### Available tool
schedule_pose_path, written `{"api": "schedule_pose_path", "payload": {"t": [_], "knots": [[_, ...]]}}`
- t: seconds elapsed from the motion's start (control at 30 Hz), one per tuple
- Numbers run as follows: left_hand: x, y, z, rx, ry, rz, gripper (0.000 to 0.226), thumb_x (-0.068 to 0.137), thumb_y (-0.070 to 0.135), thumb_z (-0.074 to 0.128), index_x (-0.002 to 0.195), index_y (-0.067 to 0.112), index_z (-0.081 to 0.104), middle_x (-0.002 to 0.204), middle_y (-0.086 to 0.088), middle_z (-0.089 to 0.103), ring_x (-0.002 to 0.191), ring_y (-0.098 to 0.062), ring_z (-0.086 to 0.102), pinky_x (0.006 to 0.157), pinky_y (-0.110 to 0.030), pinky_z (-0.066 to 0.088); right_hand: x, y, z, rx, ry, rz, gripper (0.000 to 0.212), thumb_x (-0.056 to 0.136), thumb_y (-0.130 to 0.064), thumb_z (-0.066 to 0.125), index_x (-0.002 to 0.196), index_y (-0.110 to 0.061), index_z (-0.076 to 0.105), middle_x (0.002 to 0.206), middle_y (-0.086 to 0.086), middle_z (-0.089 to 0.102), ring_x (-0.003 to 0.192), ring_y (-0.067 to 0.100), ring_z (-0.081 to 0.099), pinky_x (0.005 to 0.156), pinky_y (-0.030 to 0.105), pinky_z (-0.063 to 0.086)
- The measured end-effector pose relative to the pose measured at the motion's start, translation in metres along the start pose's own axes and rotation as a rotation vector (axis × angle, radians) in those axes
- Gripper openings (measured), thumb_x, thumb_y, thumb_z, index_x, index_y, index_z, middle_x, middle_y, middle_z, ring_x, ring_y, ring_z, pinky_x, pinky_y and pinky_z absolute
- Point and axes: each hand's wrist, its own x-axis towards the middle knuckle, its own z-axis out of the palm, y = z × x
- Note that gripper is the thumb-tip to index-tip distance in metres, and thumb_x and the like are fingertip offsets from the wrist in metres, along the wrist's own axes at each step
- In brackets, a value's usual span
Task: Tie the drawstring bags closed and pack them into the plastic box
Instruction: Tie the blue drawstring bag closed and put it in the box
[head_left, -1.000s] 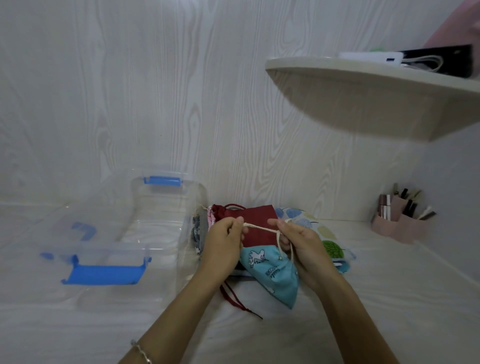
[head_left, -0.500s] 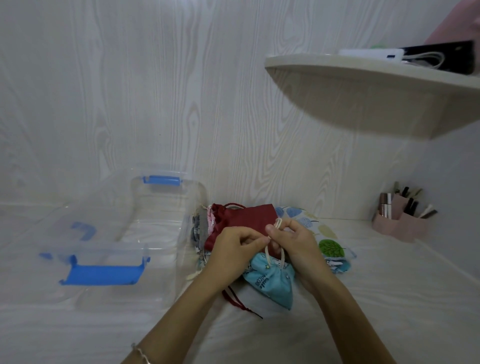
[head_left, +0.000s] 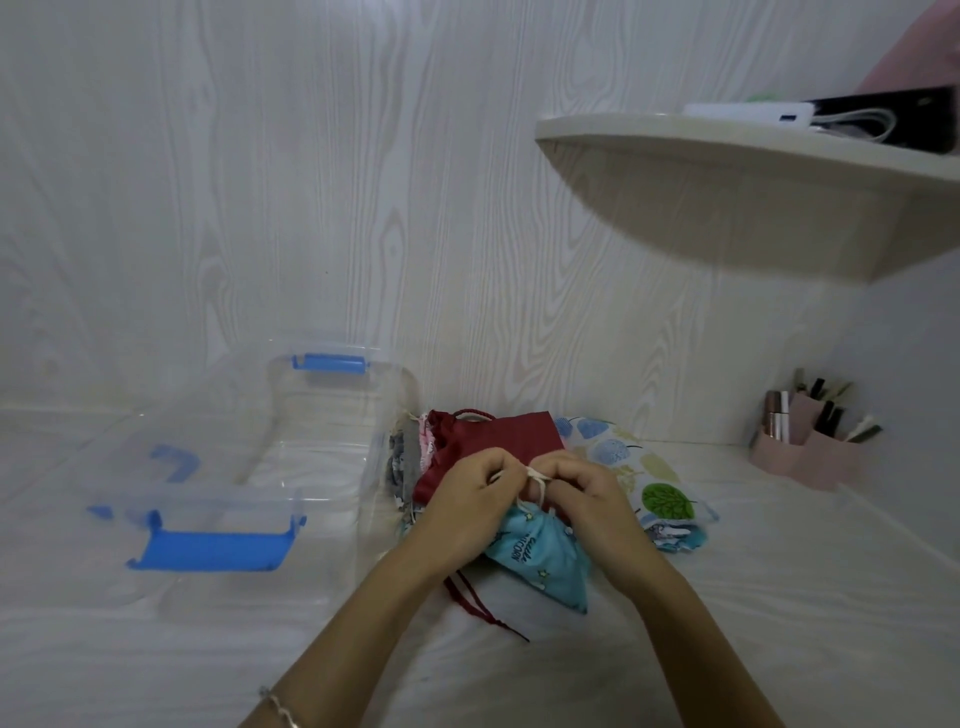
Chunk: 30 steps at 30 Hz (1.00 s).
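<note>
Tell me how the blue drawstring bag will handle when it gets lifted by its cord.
The blue bag will probably be floppy: its cloth sags and creases below the gathered neck. It looks light, since the left hand and right hand pinch only the white cord. Soft cloth should neither roll nor break.

The white cord (head_left: 536, 477) is mostly hidden by the left hand (head_left: 467, 501) and right hand (head_left: 589, 493). The shelf (head_left: 727, 150) at two o'clock is cut off, and things in the pink holder (head_left: 810, 460) at three o'clock cannot be identified.
</note>
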Motion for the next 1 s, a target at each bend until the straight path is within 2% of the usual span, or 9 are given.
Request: {"api": "schedule_pose_path", "payload": {"t": [0.1,0.2,0.33,0.4,0.5,0.57,0.77,0.9,1.0], "knots": [[0.002,-0.001,-0.002,-0.024,0.008,0.036,0.024,0.094,0.024,0.051,0.078,0.013,0.065,0.077,-0.006,0.063,0.069,-0.012,0.052,0.069,-0.036,0.046,-0.001,-0.001,-0.001,0.298,-0.089,0.150,0.024,0.087,0.006,0.058,0.075,-0.011,0.071,0.081,0.012,0.069,0.077,0.022,0.065,0.070,0.028,0.054],[0.003,-0.002,-0.004,-0.064,0.022,0.042,0.024,0.095,0.025,0.053,0.081,0.011,0.066,0.078,-0.009,0.065,0.071,-0.016,0.056,0.075,-0.046,0.050,-0.002,-0.002,-0.002,0.352,-0.089,0.150,0.015,0.083,0.000,0.068,0.092,-0.011,0.070,0.091,0.017,0.071,0.082,0.026,0.066,0.076,0.034,0.055],[0.003,-0.001,-0.005,-0.091,0.034,0.020,0.021,0.094,0.025,0.055,0.081,0.014,0.067,0.078,-0.006,0.066,0.071,-0.017,0.059,0.074,-0.041,0.052,-0.002,-0.002,0.001,0.389,-0.056,0.125,0.035,0.086,-0.008,0.069,0.118,-0.019,0.063,0.104,0.023,0.069,0.091,0.027,0.069,0.085,0.041,0.055],[0.003,0.001,-0.006,-0.148,0.037,0.012,0.019,0.094,0.023,0.057,0.080,0.013,0.066,0.072,-0.004,0.064,0.067,-0.016,0.057,0.067,-0.034,0.050,-0.003,-0.005,0.006,0.417,-0.023,0.115,0.023,0.088,-0.018,0.063,0.110,-0.018,0.070,0.099,0.017,0.073,0.090,0.021,0.069,0.082,0.034,0.056],[0.002,0.003,-0.008,-0.186,0.060,-0.002,0.021,0.094,0.019,0.058,0.075,0.009,0.060,0.056,0.010,0.054,0.054,-0.005,0.047,0.054,-0.018,0.041,-0.002,-0.008,0.010,0.650,0.034,0.161,0.028,0.087,-0.027,0.056,0.099,-0.006,0.070,0.084,0.009,0.073,0.077,0.015,0.069,0.069,0.023,0.055],[0.000,0.002,-0.008,-0.204,0.083,-0.007,0.023,0.094,0.020,0.058,0.073,0.010,0.058,0.056,0.011,0.052,0.053,-0.004,0.045,0.053,-0.015,0.040,-0.001,-0.009,0.009,0.801,0.083,0.204,0.031,0.086,-0.028,0.056,0.100,-0.002,0.067,0.090,0.012,0.073,0.081,0.017,0.071,0.069,0.025,0.057],[0.002,0.004,-0.005,-0.485,0.196,-0.199,0.029,0.090,0.013,0.051,0.062,0.017,0.056,0.060,0.004,0.058,0.059,-0.011,0.052,0.061,-0.025,0.043,0.003,-0.007,0.011,0.984,0.147,0.226,0.026,0.085,-0.027,0.056,0.099,-0.008,0.068,0.091,0.007,0.075,0.089,0.015,0.072,0.084,0.027,0.058],[0.002,0.011,-0.008,-0.738,0.127,-0.207,0.037,0.091,0.016,0.041,0.075,0.006,0.073,0.084,-0.012,0.073,0.077,-0.023,0.070,0.077,-0.032,0.056,0.004,-0.005,0.008,1.022,0.164,0.246,0.028,0.085,-0.028,0.058,0.103,-0.008,0.067,0.072,0.000,0.067,0.079,0.014,0.069,0.084,0.033,0.056],[0.002,0.014,-0.008,-0.898,0.146,-0.204,0.048,0.097,0.016,0.037,0.054,0.013,0.059,0.062,-0.005,0.064,0.060,-0.018,0.064,0.066,-0.030,0.054,0.004,-0.005,0.004,1.025,0.167,0.252,0.028,0.085,-0.028,0.057,0.102,-0.007,0.065,0.060,-0.005,0.049,0.057,0.007,0.054,0.072,0.023,0.049]]}}
